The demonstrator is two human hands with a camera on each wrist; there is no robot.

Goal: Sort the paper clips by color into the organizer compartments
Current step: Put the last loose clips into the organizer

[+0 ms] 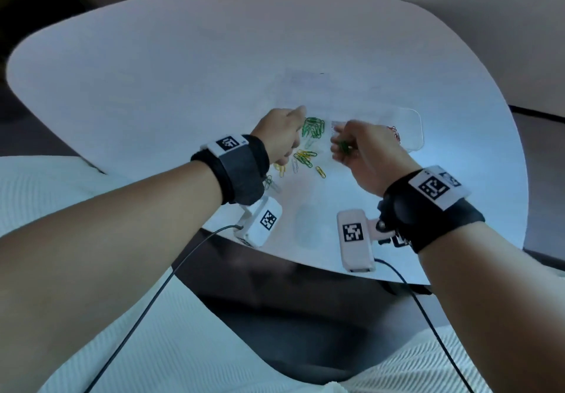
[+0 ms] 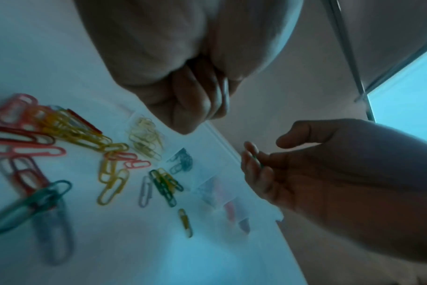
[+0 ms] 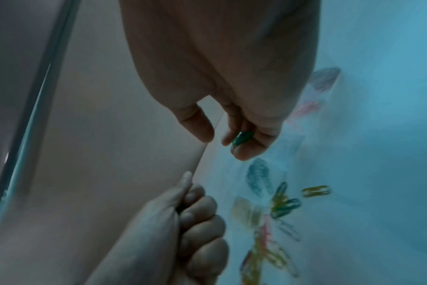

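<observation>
A clear organizer [image 1: 419, 136] lies on the white table [image 1: 183, 71]. One compartment holds green clips [image 1: 313, 126], another red clips [image 1: 396, 134]; the left wrist view shows a compartment of yellow clips [image 2: 146, 138]. Loose mixed clips [image 1: 305, 158] lie on the table in front of it, several of them [image 2: 61, 127] near my left wrist. My left hand [image 1: 293, 129] hovers beside the green compartment with curled fingers [image 3: 197, 217]; a small dark clip seems pinched under the thumb. My right hand [image 1: 342, 148] holds green clips [image 3: 243, 137] in its curled fingers, thumb apart.
White camera boxes [image 1: 356, 238] hang under both wrists, with black cables [image 1: 146, 307] trailing toward me. The table's near edge [image 1: 305, 262] runs just behind the wrists. White ribbed fabric [image 1: 183, 362] lies below it.
</observation>
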